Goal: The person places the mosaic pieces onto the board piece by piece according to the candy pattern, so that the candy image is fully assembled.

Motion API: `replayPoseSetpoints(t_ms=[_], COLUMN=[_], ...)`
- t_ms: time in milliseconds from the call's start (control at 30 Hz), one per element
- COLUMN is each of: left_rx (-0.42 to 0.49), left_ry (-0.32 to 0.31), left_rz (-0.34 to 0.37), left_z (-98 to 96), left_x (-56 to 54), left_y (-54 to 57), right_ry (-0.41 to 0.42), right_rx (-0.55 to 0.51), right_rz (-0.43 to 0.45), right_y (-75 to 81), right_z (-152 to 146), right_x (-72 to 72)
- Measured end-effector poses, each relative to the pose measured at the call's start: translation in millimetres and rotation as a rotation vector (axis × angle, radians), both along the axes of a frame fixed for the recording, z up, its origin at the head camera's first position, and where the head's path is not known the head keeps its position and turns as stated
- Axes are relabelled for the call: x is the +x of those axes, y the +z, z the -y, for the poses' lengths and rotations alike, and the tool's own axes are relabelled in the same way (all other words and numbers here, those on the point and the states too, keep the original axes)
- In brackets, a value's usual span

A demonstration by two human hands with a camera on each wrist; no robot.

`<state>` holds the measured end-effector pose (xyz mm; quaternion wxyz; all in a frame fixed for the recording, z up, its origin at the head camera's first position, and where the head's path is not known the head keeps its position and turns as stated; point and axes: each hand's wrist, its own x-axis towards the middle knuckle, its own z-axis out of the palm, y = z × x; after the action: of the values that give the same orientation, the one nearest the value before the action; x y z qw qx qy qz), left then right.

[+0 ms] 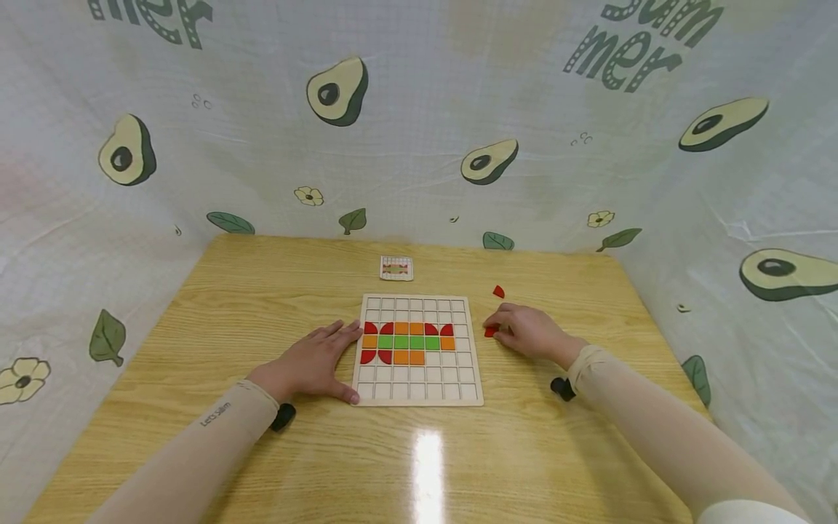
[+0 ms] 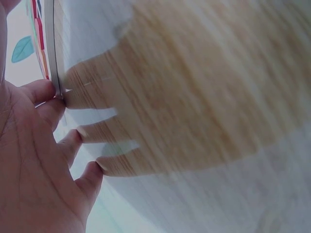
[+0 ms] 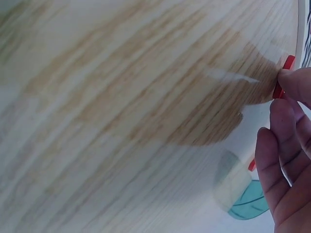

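A pale square grid board [image 1: 419, 391] lies on the table, with red quarter-circle, orange square and green square tiles in three of its rows. My left hand [image 1: 306, 365] rests at the board's left side, fingers spread, thumb at the lower corner and fingertips by the edge. Right of the board, my right hand [image 1: 529, 331] pinches a red quarter-circle tile [image 3: 285, 73] between thumb and finger, just above or on the table. Another red quarter-circle tile [image 1: 499, 292] lies on the table beyond that hand; in the right wrist view it is partly hidden behind the fingers.
A small pattern card [image 1: 396, 268] showing a similar grid lies behind the board. The wooden table [image 1: 275, 291] meets a light cloth [image 1: 419, 189] printed with avocados and leaves at its back and sides. Light reflects off the table's front.
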<state>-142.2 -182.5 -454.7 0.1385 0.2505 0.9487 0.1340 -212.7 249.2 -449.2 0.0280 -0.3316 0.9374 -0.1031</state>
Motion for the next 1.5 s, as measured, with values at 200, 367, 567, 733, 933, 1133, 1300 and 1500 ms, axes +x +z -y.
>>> replayPoseSetpoints(t_ms=[200,367,567,733,933,1133,1300,1500], left_rx=[0.002,0.001,-0.003,-0.001,-0.003,0.006,0.004,0.003], left_ry=[-0.001,0.001,0.007,0.008,0.008,0.012,0.004,-0.001], left_rz=[0.0,0.0,0.007,0.008,0.008,0.009,0.001,-0.005], left_z=[0.5,0.9,0.9,0.6,0.7,0.7,1.7,2.6], left_x=[0.2,0.2,0.0,0.4,0.4,-0.1,-0.5,-0.4], left_y=[-0.7,-2.1,-2.1,0.8,1.6,0.2,-1.6,-1.4], right_ry=[0.002,0.021,0.043,0.042,0.044,0.049,0.055,0.056], right_rx=[0.006,0.003,0.018,0.025,0.019,0.017,0.005,-0.005], right_rz=[-0.004,0.002,-0.005,-0.004,-0.008,-0.023,-0.024,-0.027], right_y=[-0.4,-0.4,0.1,-0.2,-0.5,-2.4,-3.1,-2.7], right_z=[0.3,0.8,1.7,2.2,1.4,0.4,0.1,-0.2], right_x=[-0.5,-1.3,-2.7,-2.8,-3.0,-3.9,-4.2,-4.5])
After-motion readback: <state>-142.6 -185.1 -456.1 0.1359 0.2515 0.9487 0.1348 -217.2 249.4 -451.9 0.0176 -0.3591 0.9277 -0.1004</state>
